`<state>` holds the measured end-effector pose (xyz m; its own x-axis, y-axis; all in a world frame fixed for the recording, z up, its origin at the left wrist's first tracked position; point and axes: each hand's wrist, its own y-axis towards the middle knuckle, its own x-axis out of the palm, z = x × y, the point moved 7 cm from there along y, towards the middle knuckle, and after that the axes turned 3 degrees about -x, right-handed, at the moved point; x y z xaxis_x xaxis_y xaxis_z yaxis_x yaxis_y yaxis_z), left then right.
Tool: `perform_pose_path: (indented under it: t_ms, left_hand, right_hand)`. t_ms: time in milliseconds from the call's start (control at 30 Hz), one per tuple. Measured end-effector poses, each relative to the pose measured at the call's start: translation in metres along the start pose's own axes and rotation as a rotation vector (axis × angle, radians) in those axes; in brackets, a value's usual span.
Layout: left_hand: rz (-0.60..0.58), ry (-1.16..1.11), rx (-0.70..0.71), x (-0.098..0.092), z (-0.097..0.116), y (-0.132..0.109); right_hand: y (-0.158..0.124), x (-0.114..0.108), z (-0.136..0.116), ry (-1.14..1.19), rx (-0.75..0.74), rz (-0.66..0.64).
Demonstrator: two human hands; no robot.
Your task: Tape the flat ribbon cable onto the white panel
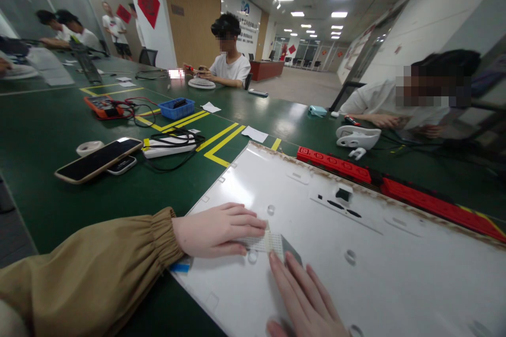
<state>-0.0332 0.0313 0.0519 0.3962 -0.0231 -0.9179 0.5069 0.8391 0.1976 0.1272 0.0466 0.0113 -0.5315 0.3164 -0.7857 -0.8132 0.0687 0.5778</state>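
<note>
A white plastic panel (403, 284) lies on the green table (118, 200). The left hand (217, 231) rests on it palm down, opened flat, fingertips at a pale tape strip (268, 236) crossing a small gridded piece (256, 244). The right hand (304, 300) is open, fingers extended, fingertips at the strip's near end. Each hand grips nothing. 2 red power strips (336, 165) line the panel's far edge.
</note>
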Motion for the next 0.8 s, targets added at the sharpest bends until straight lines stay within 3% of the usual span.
perform_pose_path:
  t_ms: [233, 500, 800]
  left_hand:
    - [0.031, 0.002, -0.001, -0.002, 0.001, 0.002]
    - [0.126, -0.008, -0.025, -0.009, -0.002, 0.016]
    - [0.249, 0.034, 0.037, -0.007, -0.010, 0.035]
  right_hand:
    - [0.003, -0.001, 0.000, -0.002, -0.129, -0.059]
    - [-0.002, 0.004, -0.001, 0.070, 0.044, -0.040]
    - [0.001, 0.000, 0.002, 0.069, 0.015, -0.058]
